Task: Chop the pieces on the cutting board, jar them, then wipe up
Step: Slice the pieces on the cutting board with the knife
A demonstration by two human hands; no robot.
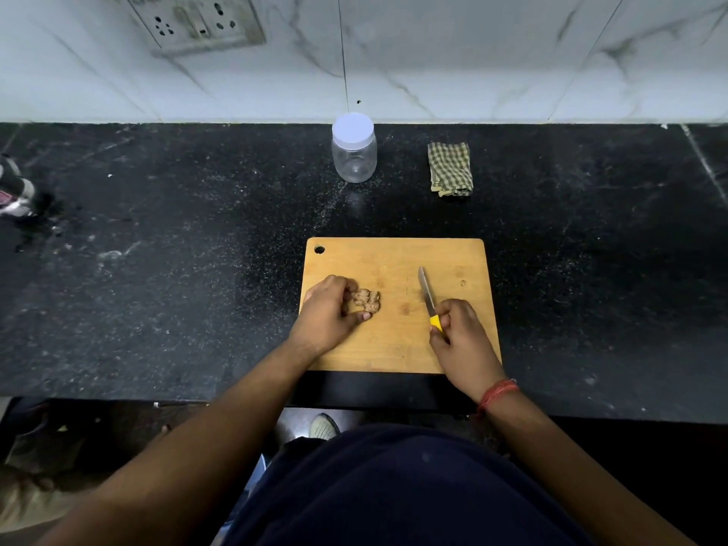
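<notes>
A wooden cutting board (398, 348) lies near the front edge of the black counter. On its left part sits a small clump of brown pieces (367, 300). My left hand (329, 315) curls around the clump's left side, fingertips and thumb touching it. My right hand (463, 336) grips the yellow handle of a small knife (426, 291), whose blade points away from me and lies over the board, apart from the pieces. A clear plastic jar (354, 151) with a white lid on stands at the back by the wall. A folded checked cloth (450, 169) lies to its right.
The black stone counter (177, 250) stretches wide to both sides of the board. A dark object (15, 191) sits at the far left edge. A marble wall with a power socket (197, 21) rises behind the counter.
</notes>
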